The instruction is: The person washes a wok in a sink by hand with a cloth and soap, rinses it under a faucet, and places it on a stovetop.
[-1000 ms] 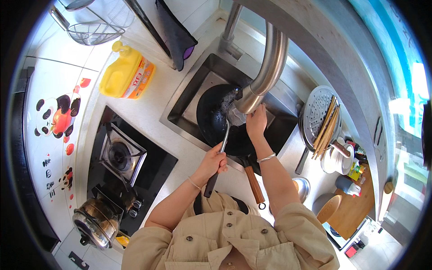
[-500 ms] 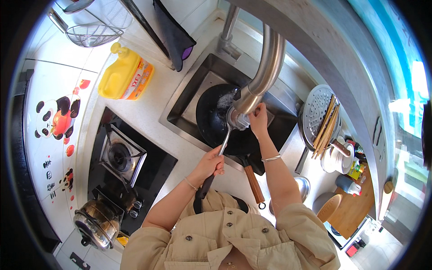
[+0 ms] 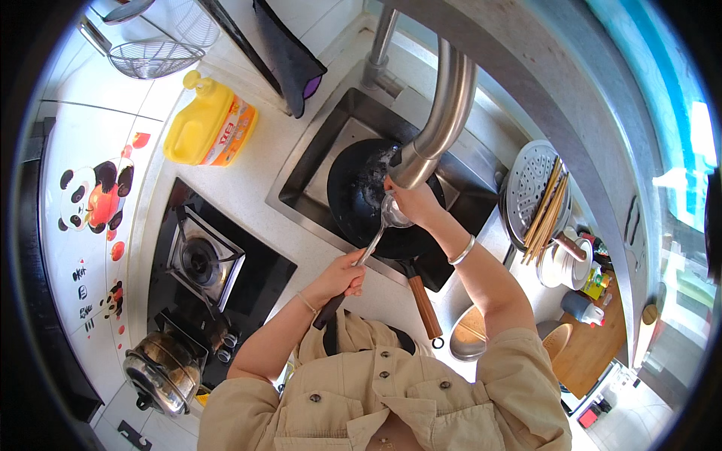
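Note:
My left hand grips the dark handle of a metal ladle, whose bowl is held over a black wok. The wok sits in the steel sink, its wooden handle pointing toward me. My right hand is at the ladle's bowl, fingers curled on it, just under the spout of the big curved steel tap. A bracelet is on each wrist.
A yellow jug stands on the white counter left of the sink. A black gas hob and a glass kettle lie at my left. A round steamer tray with chopsticks and bowls sit at the right.
My right hand has come down from the tap's spout to the ladle's bowl, and the ladle has drawn back toward me over the wok's near side.

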Action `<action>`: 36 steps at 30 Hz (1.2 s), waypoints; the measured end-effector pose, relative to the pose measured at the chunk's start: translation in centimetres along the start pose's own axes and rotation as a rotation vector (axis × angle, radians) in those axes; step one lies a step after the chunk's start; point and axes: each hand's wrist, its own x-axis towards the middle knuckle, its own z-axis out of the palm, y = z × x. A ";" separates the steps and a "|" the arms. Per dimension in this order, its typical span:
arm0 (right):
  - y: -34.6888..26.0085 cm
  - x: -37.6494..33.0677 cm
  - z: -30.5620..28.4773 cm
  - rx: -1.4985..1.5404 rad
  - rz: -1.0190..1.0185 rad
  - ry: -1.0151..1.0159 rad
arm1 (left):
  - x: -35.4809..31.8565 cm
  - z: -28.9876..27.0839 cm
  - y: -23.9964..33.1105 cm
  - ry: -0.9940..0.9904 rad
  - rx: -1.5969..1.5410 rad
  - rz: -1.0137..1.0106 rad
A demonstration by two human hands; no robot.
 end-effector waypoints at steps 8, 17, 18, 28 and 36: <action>2.3 -1.2 1.2 0.600 0.275 0.429 | 0.7 0.2 0.0 0.307 0.281 0.202; 1.3 -5.0 0.1 1.380 0.672 0.668 | 2.9 -2.5 -2.3 0.389 0.408 0.377; 0.4 -4.9 -0.5 1.364 0.601 0.698 | 2.7 -2.1 -2.1 0.370 0.405 0.361; -4.3 -1.7 -0.8 -0.095 -0.030 0.574 | 2.4 1.9 -0.1 0.268 0.388 0.260; -3.7 -2.0 -0.2 0.390 0.185 0.321 | 1.4 1.7 -1.7 0.284 0.578 0.332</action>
